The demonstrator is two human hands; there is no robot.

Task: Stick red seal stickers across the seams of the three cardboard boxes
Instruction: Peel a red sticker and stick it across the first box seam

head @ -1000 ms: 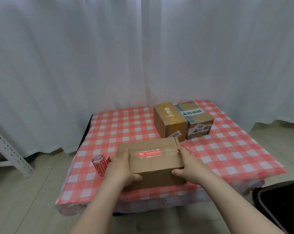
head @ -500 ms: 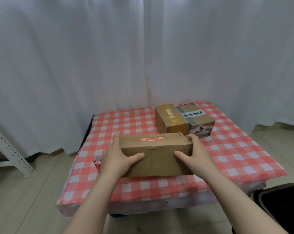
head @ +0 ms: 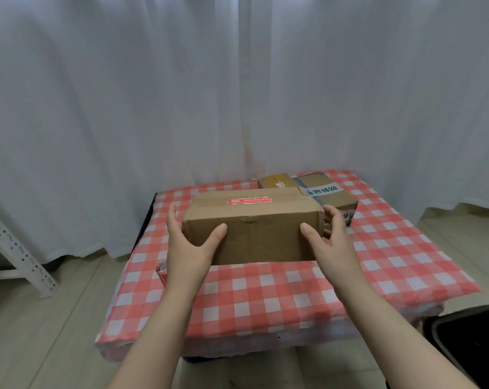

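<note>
The front box [head: 251, 234] carried a red sticker [head: 249, 201] along the seam on its top, so I judged the step in hand to be moving a finished box, not sticking. The left hand [head: 188, 248] clasped the box's left end, with the thumb pressed on the near face and the fingers wrapped round the end. The right hand [head: 331, 242] mirrored this on the right end. Both hands were clamped on the box, which sat squarely between them with its long side across the view. It seemed to be held off the table [head: 265, 299], over the middle, though the gap beneath could not be made out.

Two more boxes stood touching at the far edge, towards the right corner: the yellow-taped box [head: 275, 181] and, on its right, the labelled box [head: 326, 192]. Both were partly hidden behind the front box. No red sticker showed on the parts in view. The roll [head: 161, 272] lay near the left edge, mostly hidden behind the left wrist.

The next move likely called for setting the front box down away from the other two and freeing both hands. One hand would then take the roll and peel a fresh sticker for one of the far boxes. Setting the box down too far back risked knocking that pair.
</note>
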